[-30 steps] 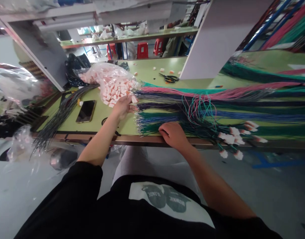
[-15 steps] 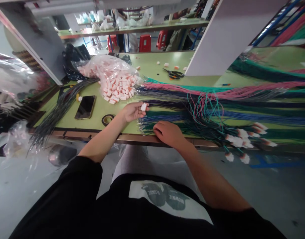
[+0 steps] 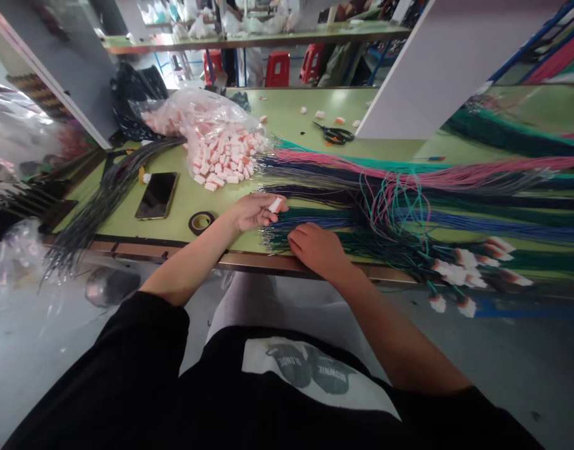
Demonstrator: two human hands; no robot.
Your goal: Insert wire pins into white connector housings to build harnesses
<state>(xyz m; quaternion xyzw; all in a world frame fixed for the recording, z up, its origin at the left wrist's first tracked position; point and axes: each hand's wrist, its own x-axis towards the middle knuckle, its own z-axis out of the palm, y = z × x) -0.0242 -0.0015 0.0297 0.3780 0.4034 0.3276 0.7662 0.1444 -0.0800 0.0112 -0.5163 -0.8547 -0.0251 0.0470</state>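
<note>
My left hand point(image 3: 253, 212) is closed on a small white-and-orange connector housing point(image 3: 276, 205), pinched at the fingertips above the wire ends. My right hand point(image 3: 319, 251) lies low over the dark green wires point(image 3: 278, 242) near the front edge, its fingers curled. Whatever is between those fingers is hidden. Blue wires point(image 3: 317, 221) run just beyond it, and a bundle of black wires point(image 3: 310, 192) lies farther back. Behind my left hand, a pile of the same housings point(image 3: 224, 164) spills from a clear plastic bag point(image 3: 197, 106).
A phone point(image 3: 156, 195) and a roll of tape point(image 3: 201, 222) lie left on the green table. Grey wires point(image 3: 106, 187) hang over its front left edge. Scissors point(image 3: 334, 134) sit near the white panel point(image 3: 404, 87). Wires fitted with housings point(image 3: 465, 267) overhang the right front edge.
The housing in my left hand has turned, showing more orange, and moved slightly to the right. My right hand stays nearly in place. The camera view has shifted a little.
</note>
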